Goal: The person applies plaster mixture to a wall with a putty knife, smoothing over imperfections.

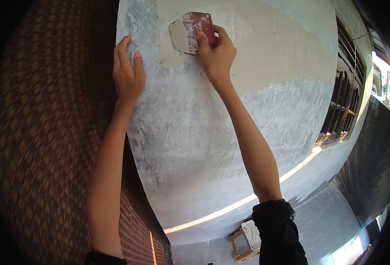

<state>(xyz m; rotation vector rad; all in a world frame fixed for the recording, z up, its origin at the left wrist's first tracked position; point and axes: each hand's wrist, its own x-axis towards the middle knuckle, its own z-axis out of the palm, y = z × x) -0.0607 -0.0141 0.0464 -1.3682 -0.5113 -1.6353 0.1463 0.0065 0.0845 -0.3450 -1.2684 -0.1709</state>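
Observation:
My right hand (219, 57) grips a dark red putty scraper (203, 24) high on the wall, thumb on its near face. Thick beige putty (180, 36) covers the scraper's left part and its edge. To the left, my left hand (129, 73) has its fingers stretched out and apart, resting at the wall's vertical edge with nothing held. Around the scraper the wall (195, 115) carries a smooth beige putty coat (265, 48); lower down and along the left edge it is rough, patchy grey-white.
A brown woven panel (49, 132) stands close on the left. On the right is a barred window (340, 97), with a dark sheet (367, 163) beyond it. Below, a wooden stool (237, 247) bears a white putty-smeared thing (251, 232), partly hidden by my right sleeve.

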